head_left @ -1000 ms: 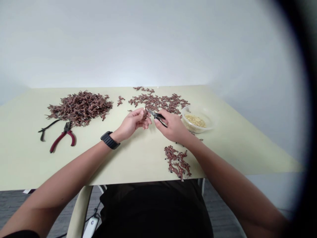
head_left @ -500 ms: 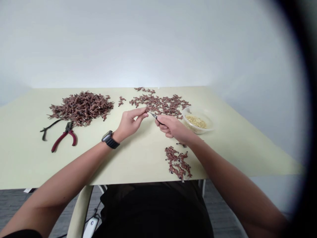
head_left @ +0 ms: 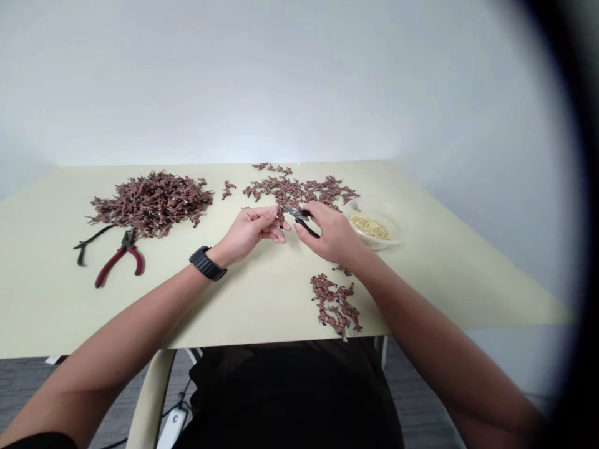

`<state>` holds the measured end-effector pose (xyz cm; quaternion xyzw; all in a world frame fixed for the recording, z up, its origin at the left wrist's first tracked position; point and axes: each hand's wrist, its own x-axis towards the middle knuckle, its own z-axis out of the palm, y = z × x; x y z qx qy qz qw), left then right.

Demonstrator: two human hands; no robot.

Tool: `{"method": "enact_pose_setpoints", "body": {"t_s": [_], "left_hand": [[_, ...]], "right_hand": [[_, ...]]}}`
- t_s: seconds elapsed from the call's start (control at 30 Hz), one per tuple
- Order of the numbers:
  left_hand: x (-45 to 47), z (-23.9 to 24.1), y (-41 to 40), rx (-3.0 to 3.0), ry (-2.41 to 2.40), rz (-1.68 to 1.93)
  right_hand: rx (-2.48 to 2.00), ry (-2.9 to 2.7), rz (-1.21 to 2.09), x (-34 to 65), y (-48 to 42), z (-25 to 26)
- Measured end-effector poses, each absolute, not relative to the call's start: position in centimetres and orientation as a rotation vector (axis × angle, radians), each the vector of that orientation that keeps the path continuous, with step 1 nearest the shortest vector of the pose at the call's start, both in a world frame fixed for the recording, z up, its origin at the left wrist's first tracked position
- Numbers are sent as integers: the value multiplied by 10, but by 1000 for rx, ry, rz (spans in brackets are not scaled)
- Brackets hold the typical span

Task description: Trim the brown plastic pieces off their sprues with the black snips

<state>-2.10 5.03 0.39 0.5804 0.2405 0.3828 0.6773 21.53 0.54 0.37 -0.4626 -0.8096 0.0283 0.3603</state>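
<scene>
Between the thumb and fingers of my left hand [head_left: 253,231] is a small brown animal figurine [head_left: 281,217], partly hidden by the fingertips. My right hand [head_left: 332,234] grips black-handled pliers [head_left: 298,214], their handles spread apart and the metal jaws at the figurine. Whether the jaws touch it I cannot tell. Just behind the hands lies a scattered group of similar brown figurines [head_left: 322,190]. A smaller cluster of figurines [head_left: 336,305] rests at the front of the table, beside my right forearm.
A large heap of brown figurines [head_left: 154,202] covers the left of the pale table [head_left: 262,299]. Red-handled pliers [head_left: 133,255] and a black tool [head_left: 88,245] lie before it. A clear bowl [head_left: 397,240] with small gold-coloured pieces [head_left: 369,227] stands right of my right hand.
My left hand has turned, with its fingers more spread and the figurine showing. The pliers' handles have opened apart in my right hand, which has shifted slightly up and right.
</scene>
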Motion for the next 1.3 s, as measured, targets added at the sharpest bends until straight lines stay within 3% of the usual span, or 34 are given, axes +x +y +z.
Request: {"method": "enact_pose_setpoints", "body": {"t_s": [0.17,0.27,0.37,0.5,0.6,0.67,0.83,0.9,1.3], "left_hand": [[-18,5,47,1312,524,879],[-14,2,45,1418,591,1031],[-15,-2,47,1625,750,1268],[-27,-1,53,1951,823,1418],[-32,0,56,2066,789,1384],[-29,-2,56,1981,786,1402],[-19,-2,54,1655,697,1243],[-19,2,52,1604,643,1167],[-24,5,52,1530,556,985]], "right_hand": [[-1240,-2080,122,210,-1,9],[-1300,-1980,313,199,-7,11],[-1268,-1814,696,187,-11,11],[-1158,-1527,1473,182,-13,17],[-1103,-1423,1681,187,-13,23],[-1129,-1482,1538,192,-11,24],[-1314,-1840,587,203,-5,17],[-1333,-1926,382,206,-2,13],[-1191,-2109,163,213,3,11]]}}
